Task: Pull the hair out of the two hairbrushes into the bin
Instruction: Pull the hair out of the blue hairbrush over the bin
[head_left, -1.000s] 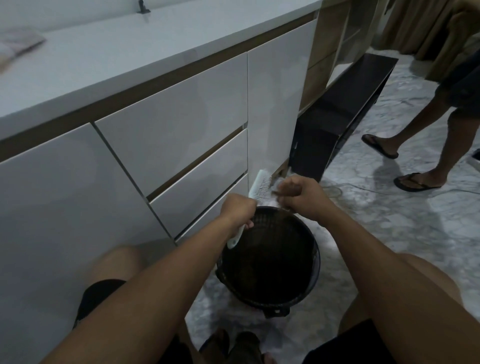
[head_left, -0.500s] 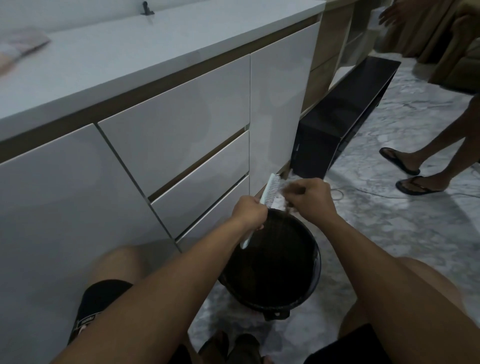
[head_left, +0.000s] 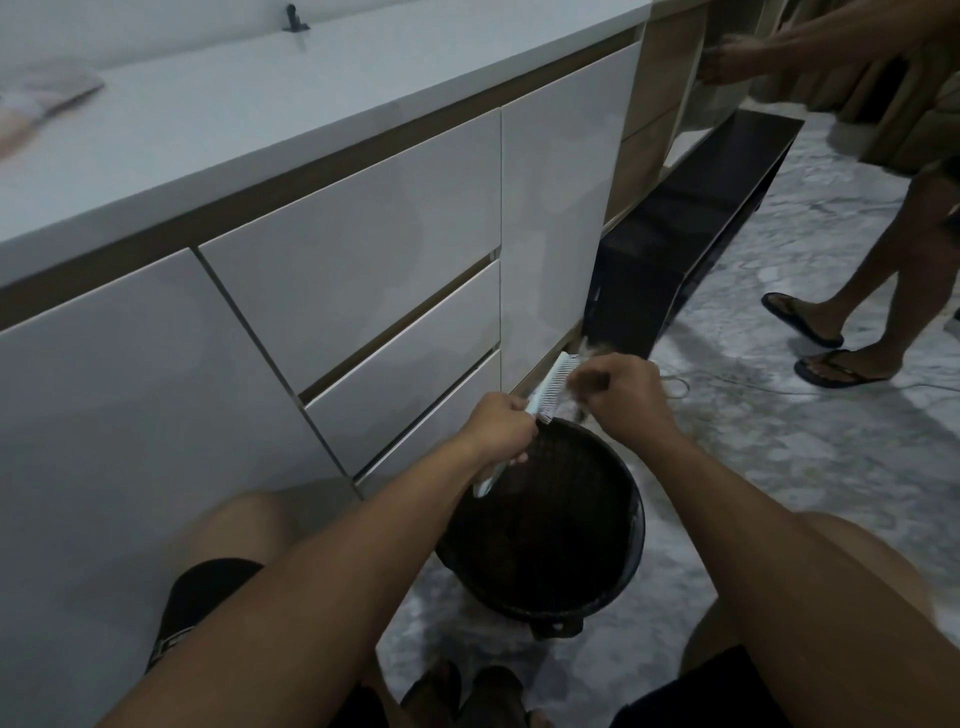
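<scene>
Tilted steeper than before, hairbrush (head_left: 551, 387) points up-away over bin (head_left: 631, 540); left grip (head_left: 498, 428) clutches handle, right grip (head_left: 621, 387) pinches hair (head_left: 575, 395).

White cabinet drawers (head_left: 353, 270) under a pale countertop (head_left: 249, 98) fill the left. A black panel (head_left: 691, 228) leans far right, near another person's sandalled feet (head_left: 826, 343) on marble floor (head_left: 810, 452).
</scene>
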